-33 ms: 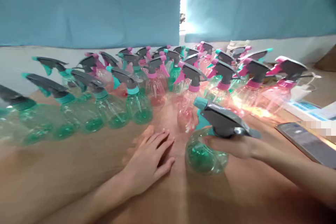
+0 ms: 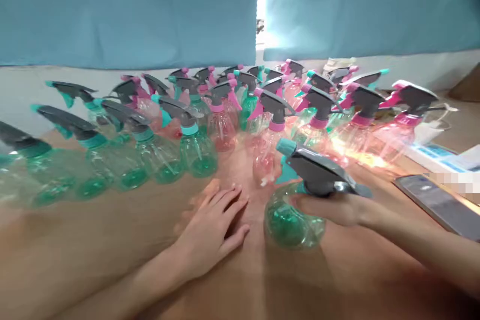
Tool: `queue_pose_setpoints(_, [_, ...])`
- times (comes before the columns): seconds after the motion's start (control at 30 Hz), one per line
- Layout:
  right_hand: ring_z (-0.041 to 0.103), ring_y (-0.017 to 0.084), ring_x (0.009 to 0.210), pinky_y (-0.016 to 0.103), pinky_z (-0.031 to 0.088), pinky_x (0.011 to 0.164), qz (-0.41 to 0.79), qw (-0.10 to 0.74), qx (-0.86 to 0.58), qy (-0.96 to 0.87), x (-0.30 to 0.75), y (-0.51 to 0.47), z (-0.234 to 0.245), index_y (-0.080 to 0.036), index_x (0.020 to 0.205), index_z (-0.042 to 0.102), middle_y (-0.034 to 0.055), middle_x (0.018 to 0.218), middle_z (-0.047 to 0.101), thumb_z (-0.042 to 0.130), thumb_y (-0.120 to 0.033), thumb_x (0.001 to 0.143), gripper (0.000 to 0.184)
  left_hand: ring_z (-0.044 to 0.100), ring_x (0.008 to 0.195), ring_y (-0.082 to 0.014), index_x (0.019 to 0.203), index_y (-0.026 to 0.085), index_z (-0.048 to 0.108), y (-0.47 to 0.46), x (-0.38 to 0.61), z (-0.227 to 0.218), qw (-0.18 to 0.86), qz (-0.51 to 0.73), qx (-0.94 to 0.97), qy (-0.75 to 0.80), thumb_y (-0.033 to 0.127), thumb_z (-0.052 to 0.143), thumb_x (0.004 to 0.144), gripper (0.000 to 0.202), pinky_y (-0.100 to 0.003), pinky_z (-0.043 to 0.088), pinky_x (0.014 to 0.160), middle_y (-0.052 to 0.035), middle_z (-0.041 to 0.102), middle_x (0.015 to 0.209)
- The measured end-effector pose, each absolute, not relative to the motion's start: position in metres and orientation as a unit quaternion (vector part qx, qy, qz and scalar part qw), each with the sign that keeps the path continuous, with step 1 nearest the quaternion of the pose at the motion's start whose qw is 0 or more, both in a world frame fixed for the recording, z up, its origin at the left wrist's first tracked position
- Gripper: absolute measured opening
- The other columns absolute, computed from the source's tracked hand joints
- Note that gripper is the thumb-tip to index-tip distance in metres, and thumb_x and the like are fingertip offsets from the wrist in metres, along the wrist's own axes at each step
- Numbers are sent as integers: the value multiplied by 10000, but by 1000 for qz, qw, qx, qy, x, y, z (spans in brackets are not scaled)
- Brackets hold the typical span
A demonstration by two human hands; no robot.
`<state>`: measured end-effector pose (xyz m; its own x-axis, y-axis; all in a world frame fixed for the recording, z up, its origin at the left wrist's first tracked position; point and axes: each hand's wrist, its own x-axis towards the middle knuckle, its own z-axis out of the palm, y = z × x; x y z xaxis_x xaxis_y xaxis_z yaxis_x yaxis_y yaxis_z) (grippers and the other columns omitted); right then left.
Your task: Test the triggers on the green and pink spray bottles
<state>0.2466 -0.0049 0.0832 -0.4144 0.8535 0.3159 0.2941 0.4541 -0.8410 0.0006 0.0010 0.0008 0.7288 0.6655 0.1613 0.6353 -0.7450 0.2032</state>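
Note:
My right hand (image 2: 330,208) is wrapped around the upper body of a green spray bottle (image 2: 287,225) at the right of centre. That bottle has a grey head with a turquoise nozzle and trigger, and its nozzle points left. My left hand (image 2: 213,227) lies flat on the wooden table (image 2: 225,290), fingers spread, holding nothing. Just beyond it stands a green spray bottle (image 2: 198,155) with a turquoise collar. A pink spray bottle (image 2: 268,152) with a pink collar and trigger is behind the held one, partly hidden by it.
Several green spray bottles (image 2: 161,160) line the left side. More pink spray bottles (image 2: 397,132) stand at the back right. On the right edge lie a phone (image 2: 442,205) and a blue-and-white box (image 2: 438,157). Blue curtains (image 2: 127,15) hang behind.

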Motion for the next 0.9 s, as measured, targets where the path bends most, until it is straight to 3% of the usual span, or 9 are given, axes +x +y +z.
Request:
queue_pose_setpoints(0.1, [338, 83, 401, 218, 318, 354, 353, 404, -372, -757, 245, -2, 81, -248, 671, 484, -74, 523, 380, 522, -89, 660, 163, 397, 1373, -296, 1396, 171, 494, 3, 2, 3, 75, 105, 926, 355, 372, 491, 980, 462, -512, 319, 1125, -123, 482, 1467])
queue_pose_setpoints(0.23, [673, 197, 764, 334, 581, 701, 344, 433, -323, -768, 240, 1, 78, -271, 1003, 619, 7, 814, 681, 557, -126, 765, 286, 401, 1372, -304, 1389, 164, 502, 2, 4, 6, 82, 96, 923, 363, 364, 494, 977, 458, -524, 316, 1125, -130, 484, 1465])
queue_pose_setpoints(0.33, [678, 215, 980, 354, 574, 833, 330, 444, -320, -769, 238, 0, 76, -256, 1124, 622, 38, 981, 710, 592, -130, 795, 353, 409, 1364, -307, 1377, 157, 510, 1, 4, 7, 87, 95, 921, 368, 350, 497, 972, 449, -529, 326, 1117, -137, 485, 1461])
queue_pose_setpoints(0.4, [683, 192, 816, 327, 584, 709, 313, 462, -346, -754, 236, -2, 72, -256, 1144, 629, 19, 875, 704, 644, -215, 812, 335, 412, 1361, -307, 1363, 165, 522, 1, 3, 7, 89, 99, 920, 368, 344, 498, 969, 433, -526, 339, 1108, -133, 491, 1455])
queue_pose_setpoints(0.5, [528, 133, 510, 271, 471, 463, 279, 515, -385, -713, 234, -6, 65, -262, 1017, 652, -52, 606, 566, 735, -361, 766, 282, 412, 1360, -299, 1367, 192, 521, 2, 3, 8, 90, 113, 919, 368, 340, 494, 970, 425, -509, 350, 1104, -117, 497, 1450])
queue_pose_setpoints(0.6, [440, 112, 483, 263, 399, 445, 256, 546, -389, -696, 234, -10, 60, -253, 816, 618, -72, 552, 476, 779, -372, 733, 217, 405, 1366, -299, 1390, 186, 503, 2, 4, 8, 88, 113, 919, 368, 340, 497, 971, 447, -508, 339, 1112, -118, 496, 1452])
queue_pose_setpoints(0.7, [436, 116, 495, 266, 410, 461, 221, 548, -397, -702, 237, -12, 58, -262, 954, 623, -75, 577, 485, 776, -392, 753, 284, 407, 1367, -300, 1377, 168, 519, 1, 5, 8, 80, 100, 919, 372, 334, 512, 967, 442, -516, 316, 1125, -127, 493, 1456])
queue_pose_setpoints(0.83, [629, 192, 761, 329, 548, 673, 138, 460, -449, -753, 251, -22, 63, -303, 1262, 538, -1, 919, 671, 793, -496, 714, 634, 417, 1364, -298, 1375, 132, 519, 1, 7, 8, 61, 86, 920, 377, 329, 526, 967, 453, -510, 321, 1123, -145, 500, 1449])
queue_pose_setpoints(0.9, [648, 246, 970, 381, 560, 808, 131, 402, -469, -775, 257, -30, 66, -337, 1351, 464, 27, 1133, 666, 769, -524, 730, 716, 415, 1365, -302, 1373, 125, 520, 1, 7, 7, 56, 90, 921, 375, 337, 526, 969, 456, -509, 331, 1116, -151, 502, 1447])
